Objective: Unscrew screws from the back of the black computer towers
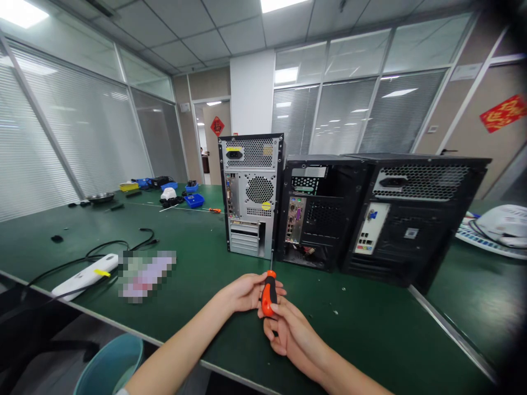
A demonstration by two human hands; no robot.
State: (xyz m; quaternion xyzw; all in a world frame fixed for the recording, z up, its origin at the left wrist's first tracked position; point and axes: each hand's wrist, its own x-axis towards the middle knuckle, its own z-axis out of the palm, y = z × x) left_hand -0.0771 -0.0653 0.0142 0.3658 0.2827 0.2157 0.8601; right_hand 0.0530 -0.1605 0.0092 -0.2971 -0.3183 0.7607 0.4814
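Note:
An orange and black screwdriver (269, 296) points away from me, its shaft reaching the lower right corner of the silver-backed computer tower (247, 192). My right hand (290, 329) is closed on the rear of the handle, thumb along its side. At the front of the handle, my left hand (249, 292) grips it near the shaft. Whether the tip sits in a screw is too small to tell. Beside the silver tower stand an opened black computer case (317, 219) and a wider black computer tower (411, 219), their backs facing me.
A white power strip (86, 277) with black cables and a blurred pinkish item (148, 277) lie left. Blue trays (194, 201), a yellow tray (129, 187) and another screwdriver (214, 210) are farther back. A teal bin (109, 365) stands below the table edge.

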